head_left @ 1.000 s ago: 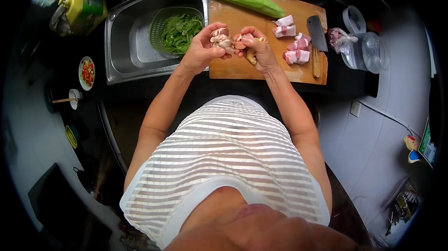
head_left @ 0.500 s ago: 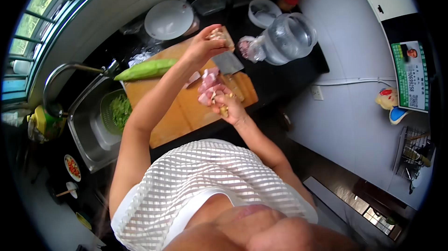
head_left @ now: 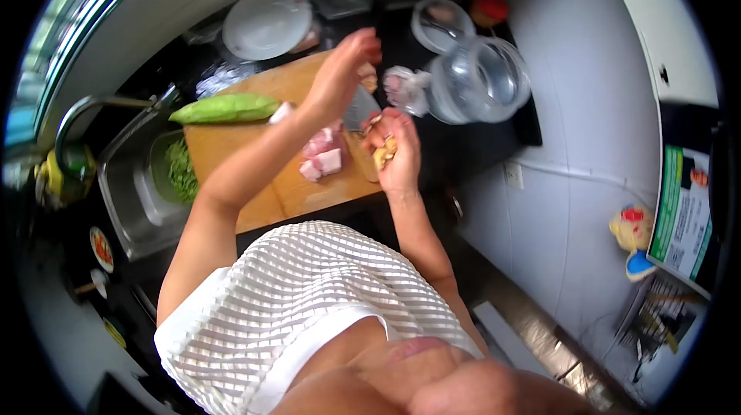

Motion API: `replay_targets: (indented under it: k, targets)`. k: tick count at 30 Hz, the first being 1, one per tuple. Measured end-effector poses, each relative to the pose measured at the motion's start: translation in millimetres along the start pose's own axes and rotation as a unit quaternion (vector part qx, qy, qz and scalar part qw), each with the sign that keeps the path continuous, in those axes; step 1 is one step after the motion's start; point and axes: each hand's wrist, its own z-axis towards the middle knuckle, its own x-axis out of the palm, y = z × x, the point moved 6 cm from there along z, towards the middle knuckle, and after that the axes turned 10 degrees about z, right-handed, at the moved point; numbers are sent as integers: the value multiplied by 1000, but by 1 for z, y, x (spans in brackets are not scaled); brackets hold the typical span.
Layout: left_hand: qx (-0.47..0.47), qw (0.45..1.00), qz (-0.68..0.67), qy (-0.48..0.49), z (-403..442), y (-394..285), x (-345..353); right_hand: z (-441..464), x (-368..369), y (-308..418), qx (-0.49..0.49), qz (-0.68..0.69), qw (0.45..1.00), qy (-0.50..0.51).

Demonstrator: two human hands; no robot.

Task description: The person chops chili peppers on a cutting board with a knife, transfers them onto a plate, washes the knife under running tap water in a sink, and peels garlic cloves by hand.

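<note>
Head view, reading the cutting board (head_left: 278,200) as a clock face: the left arm crosses it from about 8 o'clock, and the left hand (head_left: 347,67) hangs near 1 o'clock, blurred, its fingers stretched out and loose, wrapped round nothing that shows. Garlic (head_left: 368,77) sits just beside that hand, at 2 o'clock; whether the two touch, I cannot tell.

Out at 3 o'clock the right hand (head_left: 398,154) is turned partly palm up, fingers curled around yellowish pieces (head_left: 384,153) that rest against the palm. Between the hands, the broad blade of a cleaver (head_left: 360,111) shows, its handle running down toward 4 o'clock. Chunks of pork (head_left: 323,159) lie on the board near 4 o'clock, and a long green gourd (head_left: 224,108) lies at 10.

Beyond the board, a white plate (head_left: 266,23) stands at 12 o'clock, a bag of meat (head_left: 406,89) at 2, touching or just beside a clear jar (head_left: 482,79). Leafy greens (head_left: 182,172) lie in the sink (head_left: 127,218) toward 8 o'clock.
</note>
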Motion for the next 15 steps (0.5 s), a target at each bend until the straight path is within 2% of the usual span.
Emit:
replay_targets:
  k: [1, 2, 3, 4, 5, 6, 7, 11, 12, 13, 14, 15]
  targets:
    - [-58, 996, -63, -37, -36, -4, -10, 7, 23, -2, -55, -77, 995, 22]
    - [-108, 983, -129, -77, -74, -8, -18, 12, 52, -12, -108, -255, 953, 127]
    - [-103, 971, -205, -67, -103, -17, -24, 13, 79, -22, -192, -399, 871, 212]
    - [-91, 954, -280, -53, -125, -25, -32, 9, 97, -50, -190, -436, 839, 266]
    - [-53, 920, -371, -112, -140, -14, -55, 5, 114, -77, -190, -467, 802, 321]
    - [14, 925, -363, -110, -160, -51, -56, 0, 131, -104, -191, -491, 763, 374]
    - [41, 921, -365, -131, -180, -53, -80, -12, 146, -134, -177, -502, 733, 423]
    - [171, 842, -472, -198, -236, -20, -175, -51, 181, -206, -157, -550, 602, 557]
    - [117, 855, -398, -310, -265, -43, -190, -50, 193, -224, -151, -528, 602, 580]
    - [150, 854, -429, -254, -281, -51, -204, -39, 205, -233, -119, -473, 673, 557]
    - [184, 846, -459, -199, -302, -57, -227, -16, 207, -256, -46, -424, 765, 483]
    - [206, 840, -464, -191, -319, -64, -253, 15, 215, -270, -77, -427, 779, 452]
